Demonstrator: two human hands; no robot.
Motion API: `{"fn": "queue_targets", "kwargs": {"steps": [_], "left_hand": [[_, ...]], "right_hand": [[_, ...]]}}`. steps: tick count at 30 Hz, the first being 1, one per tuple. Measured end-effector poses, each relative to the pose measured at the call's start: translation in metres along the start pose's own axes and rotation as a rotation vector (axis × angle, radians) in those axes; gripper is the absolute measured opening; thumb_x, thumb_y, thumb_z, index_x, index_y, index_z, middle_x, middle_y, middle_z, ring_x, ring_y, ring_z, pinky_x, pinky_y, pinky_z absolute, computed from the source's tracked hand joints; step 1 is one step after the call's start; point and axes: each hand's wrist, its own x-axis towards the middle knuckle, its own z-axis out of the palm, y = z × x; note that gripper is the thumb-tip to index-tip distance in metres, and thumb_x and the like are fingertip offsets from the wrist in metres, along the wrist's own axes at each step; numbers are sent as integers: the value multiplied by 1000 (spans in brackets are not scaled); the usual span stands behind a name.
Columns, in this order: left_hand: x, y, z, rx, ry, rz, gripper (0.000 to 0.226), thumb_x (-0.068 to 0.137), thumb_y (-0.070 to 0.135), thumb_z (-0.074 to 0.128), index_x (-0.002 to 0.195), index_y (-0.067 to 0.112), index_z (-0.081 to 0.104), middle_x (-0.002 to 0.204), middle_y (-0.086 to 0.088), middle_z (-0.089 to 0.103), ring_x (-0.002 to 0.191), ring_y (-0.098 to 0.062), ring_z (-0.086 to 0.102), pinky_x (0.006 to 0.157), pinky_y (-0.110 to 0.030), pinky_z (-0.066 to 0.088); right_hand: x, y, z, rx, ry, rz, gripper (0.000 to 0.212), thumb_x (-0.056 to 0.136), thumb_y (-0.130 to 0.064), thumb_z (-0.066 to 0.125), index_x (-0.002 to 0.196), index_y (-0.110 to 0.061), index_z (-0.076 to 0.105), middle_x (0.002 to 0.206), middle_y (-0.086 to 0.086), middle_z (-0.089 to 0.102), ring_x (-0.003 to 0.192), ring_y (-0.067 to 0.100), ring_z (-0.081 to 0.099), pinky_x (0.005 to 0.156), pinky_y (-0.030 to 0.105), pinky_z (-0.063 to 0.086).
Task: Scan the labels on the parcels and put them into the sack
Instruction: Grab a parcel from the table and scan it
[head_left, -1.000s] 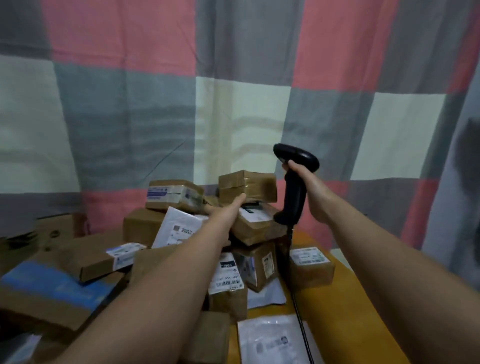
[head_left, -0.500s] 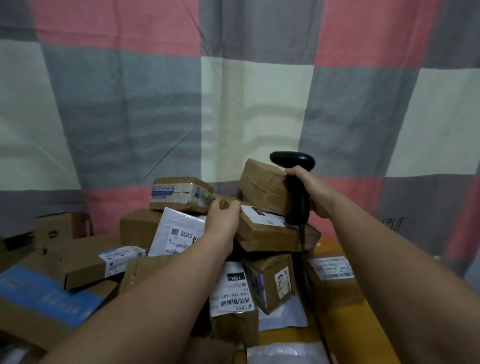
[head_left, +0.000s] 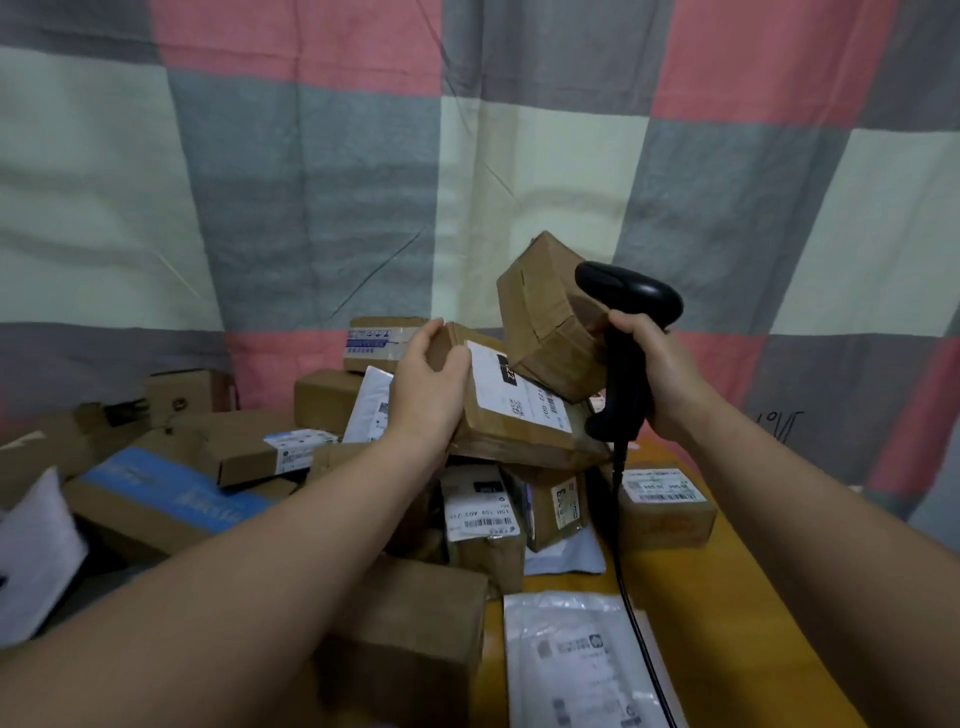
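Brown parcel (head_left: 524, 415) in one hand, black scanner (head_left: 631, 296) in the other.
My left hand (head_left: 428, 387) grips the labelled parcel's left end atop the pile (head_left: 483, 514) on the orange table (head_left: 737, 613); my right hand (head_left: 662, 374) wraps the scanner's handle, and a tilted box (head_left: 545, 322) leans on the parcel, against the scanner.

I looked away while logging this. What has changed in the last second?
The left hand has taken hold of the flat brown cardboard parcel with a white label. The small taped brown box on it has tipped up towards the black handheld scanner. The right hand still holds the scanner; other parcels unmoved.
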Motion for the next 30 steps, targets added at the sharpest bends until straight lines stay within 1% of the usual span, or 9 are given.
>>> {"fn": "queue_targets", "kwargs": {"steps": [3, 7, 11, 15, 20, 23, 26, 28, 30], "left_hand": [[-24, 20, -34, 33, 31, 62, 44, 93, 24, 51, 137, 29, 45, 120, -4, 59, 101, -19, 63, 77, -25, 55], [-64, 48, -91, 50, 77, 101, 41, 92, 16, 53, 131, 24, 51, 102, 9, 60, 85, 3, 60, 57, -4, 43], [-114, 61, -174, 71, 152, 80, 38, 91, 16, 53, 127, 27, 54, 96, 18, 59, 78, 9, 60, 64, -11, 49], [-157, 53, -258, 93, 179, -6, 32, 93, 19, 52, 120, 35, 55, 96, 15, 61, 65, 7, 64, 50, -13, 47], [-170, 22, -334, 91, 206, -168, 34, 93, 25, 53, 126, 31, 55, 110, 2, 66, 87, -13, 68, 63, -28, 53], [-165, -3, -353, 83, 194, -326, 36, 95, 25, 54, 131, 25, 53, 102, 2, 66, 81, -13, 66, 52, -25, 49], [-153, -25, -356, 115, 148, -448, 39, 96, 24, 56, 134, 14, 52, 118, -10, 61, 96, -22, 60, 67, -32, 49], [-140, -30, -356, 316, 180, -362, 39, 95, 23, 56, 132, 11, 53, 130, -13, 55, 110, -27, 55, 87, -39, 49], [-130, -18, -353, 599, 254, -117, 33, 96, 23, 51, 125, 8, 58, 126, -15, 57, 116, -30, 52, 97, -40, 43]], "right_hand": [[-35, -19, 25, 1, -14, -28, 26, 90, -35, 62, 108, -16, 66, 84, -5, 71, 73, 7, 70, 59, 21, 50], [-89, -49, 68, 2, -24, -88, 12, 89, -31, 64, 97, -22, 65, 74, -12, 72, 69, 4, 70, 56, 18, 50], [-153, -57, 129, -37, -117, -82, 14, 87, -34, 66, 92, -21, 67, 65, -13, 69, 63, 5, 68, 52, 19, 48], [-206, -49, 192, -93, -208, -58, 15, 83, -40, 69, 86, -26, 66, 69, -20, 71, 66, -2, 67, 61, 20, 46], [-235, -29, 254, -153, -299, 42, 26, 79, -49, 71, 93, -27, 67, 95, -9, 72, 93, 12, 66, 80, 29, 50], [-240, -9, 278, -198, -375, 69, 14, 84, -43, 68, 88, -30, 67, 82, -22, 71, 78, -5, 66, 66, 15, 46], [-237, 6, 290, -191, -382, 97, 9, 86, -40, 67, 91, -32, 67, 84, -20, 71, 75, -10, 65, 64, 13, 46], [-232, 10, 294, -133, -339, 121, 13, 86, -39, 67, 95, -29, 67, 84, -16, 73, 79, -4, 67, 69, 18, 46], [-226, 15, 296, -65, -291, 151, 23, 85, -38, 68, 104, -24, 66, 95, -7, 74, 93, 10, 68, 79, 27, 50]]}}
